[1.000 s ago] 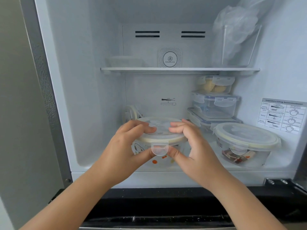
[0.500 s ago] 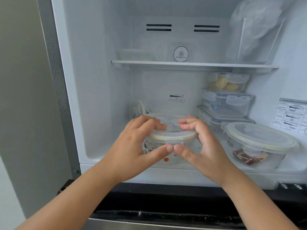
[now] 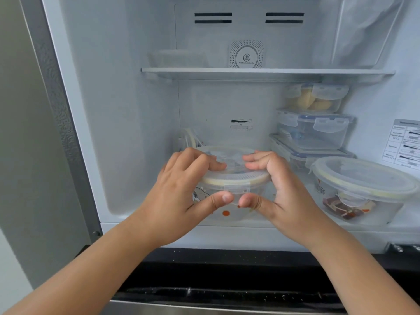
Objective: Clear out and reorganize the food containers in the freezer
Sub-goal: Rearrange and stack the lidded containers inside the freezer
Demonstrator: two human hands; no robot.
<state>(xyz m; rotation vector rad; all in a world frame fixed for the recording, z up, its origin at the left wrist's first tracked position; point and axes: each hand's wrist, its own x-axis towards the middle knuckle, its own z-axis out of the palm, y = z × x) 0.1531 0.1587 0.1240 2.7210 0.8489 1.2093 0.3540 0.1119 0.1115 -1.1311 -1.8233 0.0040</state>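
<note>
While both thumbs press the front clip, the round container sits at 12 o'clock between the hands. Left hand and right hand grasp its lid equally near, fingers curled over the top.

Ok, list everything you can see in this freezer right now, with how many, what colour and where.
Round container with printed dots: one, clear with a yellowish lid rim, front middle of the lower compartment, held by both hands.
Round container with dark food: one, clear with a yellowish lid rim, front right.
Rectangular containers: three, clear with clip lids, stacked at the back right; the top one holds pale yellow food.
Loose lid: one, clear and yellowish, standing on edge at the back left.
Shelf: one, white, across the middle.
Frosted tub: one, whitish, on the shelf at left.
Plastic bag: one, clear, on the shelf at right.
Label sheet: one, white, right wall.
Left hand: on the lid and front clip.
Right hand: likewise.
</note>
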